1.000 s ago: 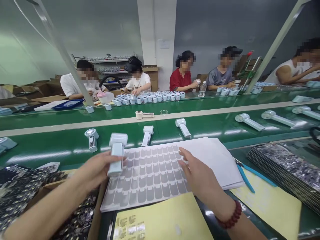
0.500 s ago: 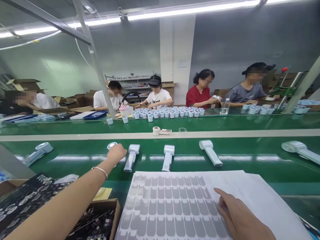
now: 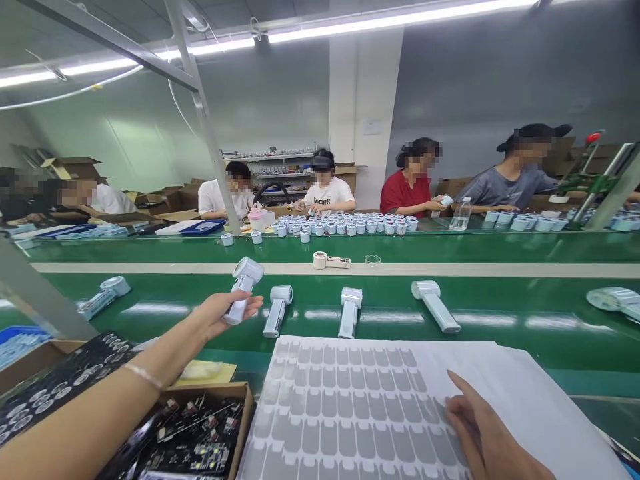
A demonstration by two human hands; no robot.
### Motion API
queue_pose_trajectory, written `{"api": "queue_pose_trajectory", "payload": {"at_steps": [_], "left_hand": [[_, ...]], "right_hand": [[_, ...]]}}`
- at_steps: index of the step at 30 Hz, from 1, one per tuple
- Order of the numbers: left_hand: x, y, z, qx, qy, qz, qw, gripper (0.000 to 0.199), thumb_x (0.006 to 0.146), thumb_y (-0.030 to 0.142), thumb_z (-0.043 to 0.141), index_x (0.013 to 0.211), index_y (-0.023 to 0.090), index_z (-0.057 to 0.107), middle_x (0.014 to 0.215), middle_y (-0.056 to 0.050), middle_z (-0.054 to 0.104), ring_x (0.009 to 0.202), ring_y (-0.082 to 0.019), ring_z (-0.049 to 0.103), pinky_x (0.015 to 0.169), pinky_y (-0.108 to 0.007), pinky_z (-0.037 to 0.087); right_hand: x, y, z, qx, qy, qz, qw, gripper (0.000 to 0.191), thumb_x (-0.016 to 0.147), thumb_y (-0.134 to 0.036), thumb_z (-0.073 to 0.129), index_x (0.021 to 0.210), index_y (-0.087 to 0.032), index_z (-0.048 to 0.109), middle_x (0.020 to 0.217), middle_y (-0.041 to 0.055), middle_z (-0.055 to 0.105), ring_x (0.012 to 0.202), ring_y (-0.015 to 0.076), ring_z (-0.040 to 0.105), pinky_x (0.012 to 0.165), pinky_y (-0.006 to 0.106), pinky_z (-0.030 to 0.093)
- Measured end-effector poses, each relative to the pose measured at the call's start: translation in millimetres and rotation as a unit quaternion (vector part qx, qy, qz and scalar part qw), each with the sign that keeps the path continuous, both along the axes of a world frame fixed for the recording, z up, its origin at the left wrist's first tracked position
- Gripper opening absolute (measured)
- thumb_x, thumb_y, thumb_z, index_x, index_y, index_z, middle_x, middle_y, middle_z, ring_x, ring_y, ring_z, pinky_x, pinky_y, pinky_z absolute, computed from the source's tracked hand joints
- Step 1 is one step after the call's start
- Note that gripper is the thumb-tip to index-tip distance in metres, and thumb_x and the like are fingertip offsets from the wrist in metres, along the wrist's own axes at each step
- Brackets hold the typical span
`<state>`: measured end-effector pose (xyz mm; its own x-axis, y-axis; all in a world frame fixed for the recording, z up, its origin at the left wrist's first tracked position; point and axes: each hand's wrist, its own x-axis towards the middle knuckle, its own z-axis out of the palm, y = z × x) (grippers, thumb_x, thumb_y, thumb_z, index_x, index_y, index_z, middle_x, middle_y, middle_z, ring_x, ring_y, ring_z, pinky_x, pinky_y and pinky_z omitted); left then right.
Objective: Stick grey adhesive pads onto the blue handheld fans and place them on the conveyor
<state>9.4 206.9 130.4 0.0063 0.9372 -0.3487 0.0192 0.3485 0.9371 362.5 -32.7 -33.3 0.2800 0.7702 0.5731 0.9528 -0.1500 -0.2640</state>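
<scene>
My left hand (image 3: 226, 316) holds a pale handheld fan (image 3: 246, 272) by its handle, tilted with the round head up, just above the green belt. The thumb lies over the handle and the fingers pass beneath it. My right hand (image 3: 487, 430) rests at the right edge of a sheet of grey stickers (image 3: 345, 420), index finger stretched out and the others partly bent. I see nothing in it. Several more fans lie on the belt, the nearest being one fan (image 3: 278, 311) just right of my left hand and another fan (image 3: 351, 311) behind the sheet.
A cardboard box of circuit boards (image 3: 200, 433) stands left of the sheet. White paper (image 3: 530, 393) lies under the sheet. Across the green belt (image 3: 165, 310) runs a pale strip (image 3: 450, 268) bearing a white fan (image 3: 331, 261). Several co-workers sit opposite behind rows of small cups (image 3: 345, 225).
My left hand has taken the fan up off the belt and turned palm up under it. My right hand stays by the sheet. The view has swung slightly left.
</scene>
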Motion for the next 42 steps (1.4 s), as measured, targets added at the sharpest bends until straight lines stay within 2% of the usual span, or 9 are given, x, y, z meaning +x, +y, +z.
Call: {"api": "queue_pose_trajectory", "payload": {"at_steps": [2,4,8,12,15,17,20,24,42], "left_hand": [[5.0,-40.9,12.5,0.02,-0.065,-0.014,0.998,0.007,0.09,0.016,0.057,0.086,0.012,0.061,0.074,0.0,0.06,0.052,-0.006,0.05,0.047,-0.018,0.043],[7.9,-86.0,20.0,0.023,-0.124,-0.036,0.991,0.019,0.093,0.027,0.053,0.086,0.013,0.064,0.066,0.0,0.056,0.047,-0.008,0.047,0.043,-0.02,0.041],[16.1,-168.0,17.1,-0.034,-0.201,-0.065,0.977,0.033,0.086,0.038,0.061,0.094,0.009,0.073,0.078,-0.012,0.069,0.062,-0.02,0.065,0.057,-0.03,0.055],[39.5,-216.6,1.0,-0.053,-0.237,-0.005,0.97,0.024,0.079,0.026,0.073,0.093,0.007,0.075,0.085,-0.017,0.074,0.071,-0.022,0.071,0.072,-0.032,0.06],[59.8,-230.1,-9.7,-0.108,-0.332,0.07,0.934,0.014,0.083,0.013,0.065,0.095,0.008,0.072,0.066,-0.006,0.065,0.054,-0.012,0.062,0.053,-0.021,0.057],[69.4,-232.8,-13.6,-0.154,-0.379,0.115,0.905,0.009,0.088,0.011,0.059,0.087,0.009,0.067,0.062,-0.002,0.06,0.046,-0.007,0.056,0.043,-0.015,0.05],[76.2,-234.8,-16.0,-0.201,-0.411,0.144,0.878,0.01,0.089,0.012,0.057,0.079,0.011,0.06,0.064,-0.003,0.061,0.04,-0.004,0.053,0.039,-0.012,0.047],[78.4,-240.0,-19.6,-0.193,-0.409,0.144,0.88,0.012,0.087,0.007,0.058,0.077,0.014,0.056,0.058,-0.002,0.06,0.041,-0.006,0.056,0.041,-0.014,0.048],[78.6,-248.1,-31.2,-0.168,-0.446,0.157,0.865,0.016,0.09,0.009,0.054,0.075,0.015,0.052,0.058,0.0,0.054,0.045,-0.007,0.056,0.046,-0.015,0.049]], "right_hand": [[-6.9,-0.4,6.1,0.004,0.072,-0.009,0.997,0.041,0.1,-0.042,0.036,0.139,-0.031,0.044,0.103,0.0009,0.075,0.083,0.0244,0.076,0.052,0.029,0.056],[-15.1,-1.4,19.4,0.004,0.172,-0.019,0.985,0.04,0.1,-0.045,0.033,0.135,-0.029,0.045,0.106,0.0031,0.072,0.092,0.0256,0.075,0.055,0.029,0.056],[-38.3,-11.3,59.6,0.055,0.366,-0.03,0.928,0.05,0.093,-0.057,0.044,0.135,-0.028,0.044,0.108,0.0062,0.069,0.107,0.0294,0.07,0.062,0.029,0.057],[-85.3,-32.0,90.8,0.07,0.543,0.138,0.825,0.058,0.084,-0.061,0.065,0.129,-0.029,0.049,0.088,0.0021,0.069,0.116,0.0297,0.065,0.092,0.037,0.055],[-128.8,-45.7,100.3,0.03,0.631,0.285,0.721,0.06,0.078,-0.061,0.074,0.124,-0.028,0.053,0.074,-0.0003,0.068,0.114,0.0304,0.067,0.097,0.044,0.053],[-151.7,-51.0,104.0,0.003,0.646,0.326,0.69,0.06,0.073,-0.056,0.08,0.12,-0.026,0.057,0.071,0.0007,0.07,0.117,0.0319,0.065,0.102,0.047,0.049],[-170.5,-54.3,110.3,-0.012,0.651,0.334,0.682,0.058,0.07,-0.04,0.083,0.119,-0.024,0.058,0.071,0.0017,0.072,0.125,0.0317,0.059,0.108,0.049,0.044],[-177.6,-55.3,118.6,-0.044,0.649,0.31,0.693,0.059,0.066,-0.026,0.078,0.121,-0.022,0.056,0.071,0.001,0.074,0.125,0.0305,0.059,0.11,0.05,0.042],[-183.1,-57.0,131.4,-0.088,0.637,0.276,0.714,0.061,0.065,-0.023,0.069,0.124,-0.019,0.054,0.07,-0.0017,0.074,0.118,0.0267,0.065,0.105,0.041,0.049]]}}
